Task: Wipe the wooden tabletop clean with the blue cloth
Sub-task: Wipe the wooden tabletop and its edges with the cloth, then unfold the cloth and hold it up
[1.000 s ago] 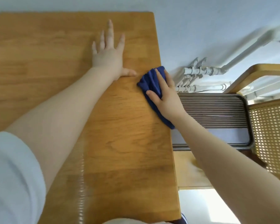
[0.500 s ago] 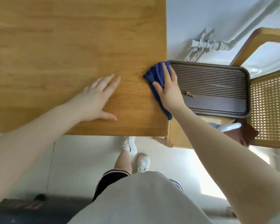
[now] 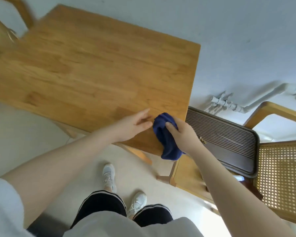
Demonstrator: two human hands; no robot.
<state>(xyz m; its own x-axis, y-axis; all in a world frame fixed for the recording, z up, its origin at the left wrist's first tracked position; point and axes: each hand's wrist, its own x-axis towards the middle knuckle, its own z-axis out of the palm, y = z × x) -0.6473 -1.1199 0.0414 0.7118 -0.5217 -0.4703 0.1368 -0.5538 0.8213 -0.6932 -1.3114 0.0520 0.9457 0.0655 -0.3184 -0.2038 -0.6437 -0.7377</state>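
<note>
Surface: bare honey-coloured wooden tabletop (image 3: 96, 69), beside a pale wall.
Cloth: dark blue bunched cloth (image 3: 166, 139), now gathered at the near right corner instead of spread flat.
Right hand (image 3: 183, 134): fingers clamped around it.
Left hand (image 3: 132, 125): lifted off, fingers loosely straight.
Meaning: wiping pass likely finished.

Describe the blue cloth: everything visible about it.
The blue cloth is dark navy, soft and thick-looking like towelling, bunched into folds rather than spread flat. It sits at the near right corner of the wooden tabletop, its lower end drooping over the table's edge. The right hand grips its upper part, thumb pressed on top. The left hand lies open just beside it; whether they touch cannot be told.
</note>
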